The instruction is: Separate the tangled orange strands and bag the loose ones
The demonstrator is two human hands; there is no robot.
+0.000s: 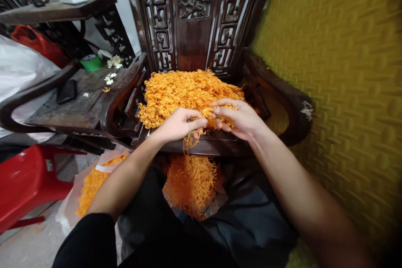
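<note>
A large heap of orange curly strands [182, 92] covers the seat of a dark carved wooden chair [194, 44]. At its front edge my left hand [184, 124] pinches an orange strand [191, 140], which dangles below the fingers. Close beside it, my right hand [234, 118] has its fingers curled around a small tangle of the same strands, partly hidden by the fingers. The two hands nearly meet over the near side of the heap. Under the seat edge, between my knees, lies another mass of orange strands [202, 184].
On the left stand a red plastic stool [23, 180] and a clear bag of orange strands [91, 188]. A wooden side table [47, 113] carries a phone [67, 91], green tape [91, 63] and white flowers [114, 62]. A yellow-green textured surface [329, 50] rises on the right.
</note>
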